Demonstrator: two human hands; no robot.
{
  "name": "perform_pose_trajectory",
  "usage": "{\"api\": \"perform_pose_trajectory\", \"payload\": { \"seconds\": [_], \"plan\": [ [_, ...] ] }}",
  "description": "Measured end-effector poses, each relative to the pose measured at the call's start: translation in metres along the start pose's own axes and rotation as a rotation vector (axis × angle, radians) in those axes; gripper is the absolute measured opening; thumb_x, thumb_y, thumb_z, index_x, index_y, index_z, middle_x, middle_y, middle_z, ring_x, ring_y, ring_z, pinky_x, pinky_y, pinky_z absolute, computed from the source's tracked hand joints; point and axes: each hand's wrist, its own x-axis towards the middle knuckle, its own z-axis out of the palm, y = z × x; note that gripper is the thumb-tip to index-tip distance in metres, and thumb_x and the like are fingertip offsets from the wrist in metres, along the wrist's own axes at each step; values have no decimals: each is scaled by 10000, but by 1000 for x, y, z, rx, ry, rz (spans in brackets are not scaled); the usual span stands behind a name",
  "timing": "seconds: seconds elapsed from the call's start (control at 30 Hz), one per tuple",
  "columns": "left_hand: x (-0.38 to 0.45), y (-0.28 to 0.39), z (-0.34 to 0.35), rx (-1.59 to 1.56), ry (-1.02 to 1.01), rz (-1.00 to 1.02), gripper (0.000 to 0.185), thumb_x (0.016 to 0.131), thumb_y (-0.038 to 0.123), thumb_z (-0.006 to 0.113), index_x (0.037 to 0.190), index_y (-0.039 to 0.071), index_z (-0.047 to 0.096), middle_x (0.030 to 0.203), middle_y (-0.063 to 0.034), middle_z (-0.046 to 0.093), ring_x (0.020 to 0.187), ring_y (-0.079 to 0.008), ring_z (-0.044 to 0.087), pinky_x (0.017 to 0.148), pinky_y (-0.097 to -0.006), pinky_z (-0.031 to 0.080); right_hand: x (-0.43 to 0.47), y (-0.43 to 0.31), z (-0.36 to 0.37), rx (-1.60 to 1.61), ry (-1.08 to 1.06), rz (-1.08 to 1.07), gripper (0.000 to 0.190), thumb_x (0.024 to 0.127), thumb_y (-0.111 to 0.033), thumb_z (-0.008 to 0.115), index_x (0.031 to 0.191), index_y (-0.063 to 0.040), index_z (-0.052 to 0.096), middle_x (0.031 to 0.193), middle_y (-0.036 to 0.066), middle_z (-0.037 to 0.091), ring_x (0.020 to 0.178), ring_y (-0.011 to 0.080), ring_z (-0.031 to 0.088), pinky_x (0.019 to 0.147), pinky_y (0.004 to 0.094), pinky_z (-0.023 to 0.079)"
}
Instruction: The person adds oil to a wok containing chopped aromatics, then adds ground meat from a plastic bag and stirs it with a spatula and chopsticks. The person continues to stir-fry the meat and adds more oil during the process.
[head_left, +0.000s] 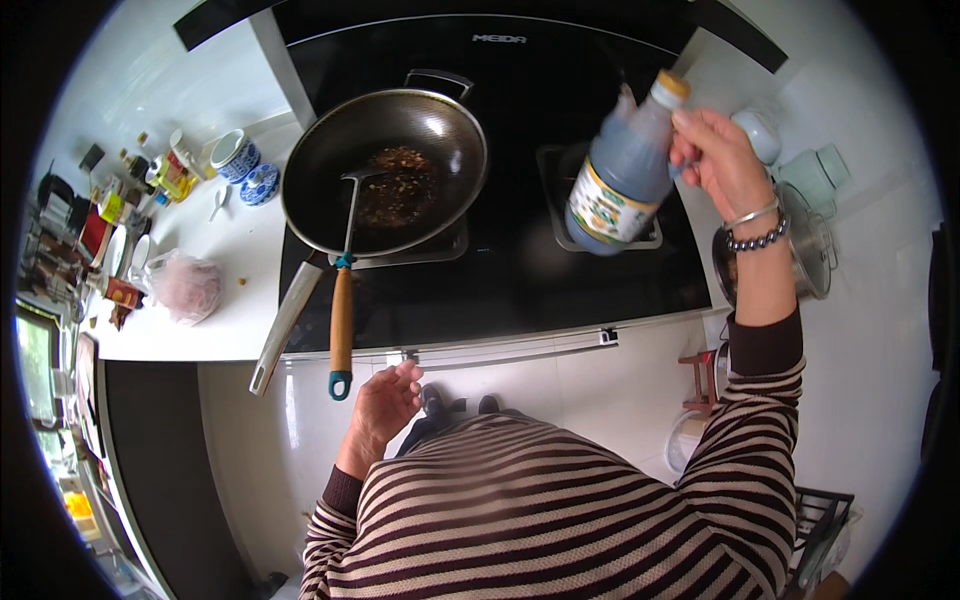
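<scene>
My right hand (709, 154) grips a large plastic bottle (619, 180) near its neck, above the right side of the black cooktop (517, 300). The bottle has an orange cap, bears a printed label and holds dark contents. My left hand (386, 401) is empty, its fingers loosely curled apart, just in front of the counter edge. On the left burner sits a dark wok (450, 169) with chopped brown bits (401, 187) in oil or sauce at its bottom. A metal spatula with a wooden handle (341, 322) rests in the wok. Beside it the wok's metal handle (285, 330) juts toward me.
Left on the white counter (232, 322) are a plastic bag of pinkish food (184, 285), a white spoon (218, 202), a blue-and-white jar (234, 155), its lid (259, 184) and several bottles (169, 176). At right stand a metal pot (814, 262) and a pale green container (814, 176).
</scene>
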Motion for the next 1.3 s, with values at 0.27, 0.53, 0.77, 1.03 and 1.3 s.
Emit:
{"api": "perform_pose_trajectory", "payload": {
  "seconds": [0.27,0.53,0.77,1.03,1.3],
  "plan": [
    [13,-22,6,42,112,-35,181,919,179,472,992,66,593,953,-67,656,808,-181,621,725,-308,512,-58,141,-103,-26,495,137,281,876,-298,631,708,-95,532,632,-22,514,574,65,516,442,204,345],
    [12,-41,0,-16,168,-22,219,942,173,406,1025,55,571,970,-60,629,819,-158,594,733,-283,479,-72,293,-198,-130,925,163,236,879,-340,618,793,-121,598,677,-40,574,605,56,521,466,219,362],
    [2,-36,-26,13,188,8,250,980,179,341,1015,66,561,988,-49,631,835,-145,583,763,-277,469,-71,278,-171,-139,937,80,291,873,-343,632,754,-80,598,672,-20,561,603,66,498,448,202,387],
    [-34,2,-53,140,229,-125,245,976,235,407,1080,72,559,1027,-51,628,864,-157,596,764,-291,482,-95,165,-71,-386,678,-98,575,876,-358,615,1336,-51,459,1126,93,622,996,181,597,780,292,485],
    [-137,145,-119,984,275,-9,367,925,337,531,1179,81,598,1041,-44,650,909,-141,621,792,-295,498,-98,73,259,-108,-372,169,750,918,-289,578,1485,-79,136,1178,143,552,918,148,592,688,217,485]
  ]
}}
